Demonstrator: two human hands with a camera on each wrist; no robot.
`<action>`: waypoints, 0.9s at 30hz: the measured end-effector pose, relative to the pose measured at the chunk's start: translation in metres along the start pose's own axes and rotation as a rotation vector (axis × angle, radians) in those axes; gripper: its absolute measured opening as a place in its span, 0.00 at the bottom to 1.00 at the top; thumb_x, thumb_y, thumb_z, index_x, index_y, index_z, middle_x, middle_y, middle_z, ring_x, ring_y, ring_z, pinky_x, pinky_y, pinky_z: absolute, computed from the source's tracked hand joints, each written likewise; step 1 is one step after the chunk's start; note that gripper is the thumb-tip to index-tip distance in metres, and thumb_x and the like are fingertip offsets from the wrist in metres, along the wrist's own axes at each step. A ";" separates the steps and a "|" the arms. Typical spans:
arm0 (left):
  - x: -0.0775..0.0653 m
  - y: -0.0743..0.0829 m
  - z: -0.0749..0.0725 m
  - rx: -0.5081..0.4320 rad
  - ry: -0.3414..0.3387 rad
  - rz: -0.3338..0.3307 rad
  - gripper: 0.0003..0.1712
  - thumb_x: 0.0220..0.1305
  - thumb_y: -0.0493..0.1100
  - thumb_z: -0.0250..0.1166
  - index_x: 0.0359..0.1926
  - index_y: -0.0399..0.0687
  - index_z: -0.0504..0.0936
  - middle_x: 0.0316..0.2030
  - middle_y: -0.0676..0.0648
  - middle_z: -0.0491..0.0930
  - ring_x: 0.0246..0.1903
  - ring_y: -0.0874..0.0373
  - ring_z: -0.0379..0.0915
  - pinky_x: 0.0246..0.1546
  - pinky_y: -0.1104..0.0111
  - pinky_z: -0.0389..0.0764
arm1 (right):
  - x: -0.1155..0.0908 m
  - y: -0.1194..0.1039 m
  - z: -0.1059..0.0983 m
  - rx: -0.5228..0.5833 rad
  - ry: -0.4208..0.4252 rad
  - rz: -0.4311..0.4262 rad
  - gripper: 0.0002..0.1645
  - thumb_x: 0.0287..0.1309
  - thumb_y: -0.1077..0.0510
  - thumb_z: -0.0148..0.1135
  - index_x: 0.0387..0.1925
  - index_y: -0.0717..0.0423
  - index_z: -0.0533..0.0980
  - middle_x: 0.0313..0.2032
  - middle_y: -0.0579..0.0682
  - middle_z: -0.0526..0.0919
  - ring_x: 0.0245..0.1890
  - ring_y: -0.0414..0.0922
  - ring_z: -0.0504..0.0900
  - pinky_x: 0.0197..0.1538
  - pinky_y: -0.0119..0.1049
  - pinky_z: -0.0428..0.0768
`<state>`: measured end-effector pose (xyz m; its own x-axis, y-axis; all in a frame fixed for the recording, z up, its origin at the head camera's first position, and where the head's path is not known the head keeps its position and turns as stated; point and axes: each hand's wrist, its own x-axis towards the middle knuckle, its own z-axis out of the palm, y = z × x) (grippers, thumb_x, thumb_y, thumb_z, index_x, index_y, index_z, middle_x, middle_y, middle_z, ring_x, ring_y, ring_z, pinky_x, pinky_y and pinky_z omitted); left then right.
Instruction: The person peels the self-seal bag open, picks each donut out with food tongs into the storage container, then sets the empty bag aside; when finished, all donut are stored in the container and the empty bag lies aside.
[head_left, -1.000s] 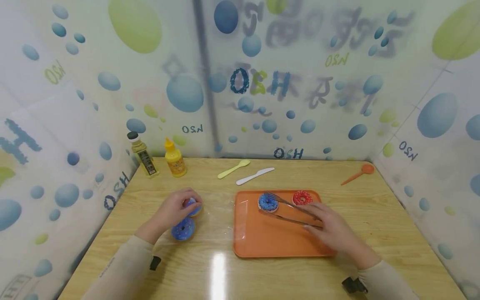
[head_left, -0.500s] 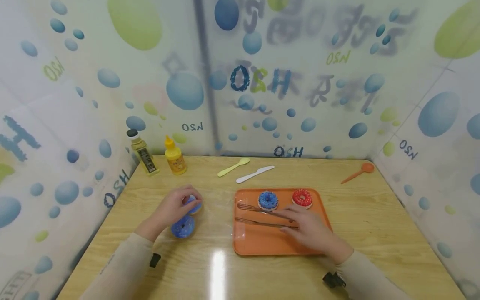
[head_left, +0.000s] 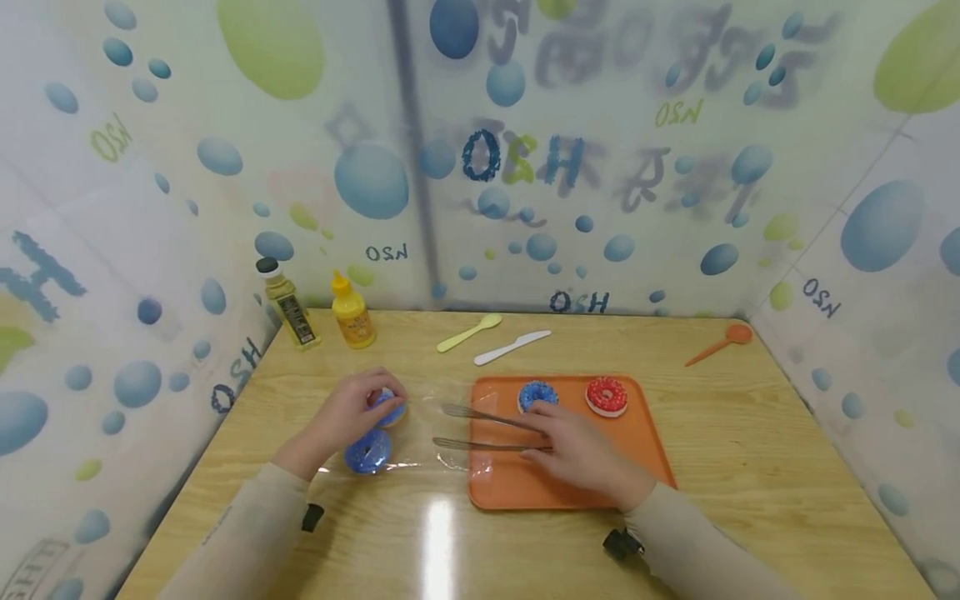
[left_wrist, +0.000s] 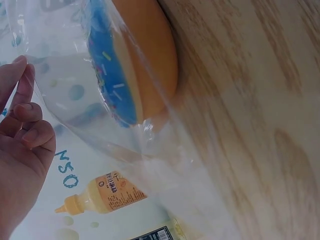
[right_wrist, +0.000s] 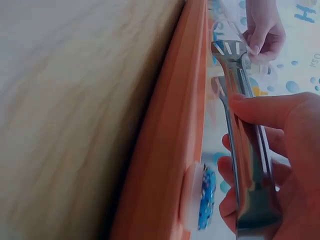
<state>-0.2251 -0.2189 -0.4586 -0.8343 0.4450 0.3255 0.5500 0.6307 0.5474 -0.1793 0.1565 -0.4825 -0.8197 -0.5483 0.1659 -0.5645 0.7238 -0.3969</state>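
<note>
My left hand (head_left: 352,417) pinches the edge of a clear plastic bag (left_wrist: 75,115) between thumb and fingertips. Inside that bag two blue-iced donuts with sprinkles lie on the wooden table, the nearer donut (head_left: 367,452) in plain sight and the farther donut (head_left: 387,410) partly hidden by my fingers. My right hand (head_left: 581,454) holds metal tongs (right_wrist: 242,145), their two arms spread apart with nothing between. The tips reach left past the orange tray (head_left: 517,487) toward the bag. On the tray lie a blue sprinkled donut (head_left: 537,393), partly behind my right hand, and a red sprinkled donut (head_left: 606,397).
At the back left stand a dark-capped bottle (head_left: 292,312) and a yellow squeeze bottle (head_left: 352,319). A pale green spoon (head_left: 468,333) and a white knife (head_left: 512,347) lie behind the tray. An orange spoon (head_left: 720,344) is at the far right. Patterned walls (head_left: 637,83) enclose the table.
My right hand has carried the tongs leftward, from over the tray's blue donut to beyond the tray's left edge. That donut stays on the tray. My left hand has barely moved.
</note>
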 end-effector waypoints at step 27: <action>0.001 0.000 0.003 -0.019 0.010 0.034 0.05 0.65 0.37 0.72 0.37 0.53 0.87 0.37 0.57 0.83 0.23 0.66 0.64 0.25 0.72 0.69 | 0.047 -0.030 0.023 -0.009 -0.025 -0.040 0.31 0.67 0.46 0.69 0.69 0.44 0.75 0.60 0.45 0.80 0.57 0.44 0.82 0.58 0.45 0.83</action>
<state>-0.2262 -0.2166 -0.4601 -0.8156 0.4596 0.3515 0.5771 0.6033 0.5504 -0.1982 0.0994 -0.4830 -0.7937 -0.5872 0.1587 -0.5978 0.7049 -0.3818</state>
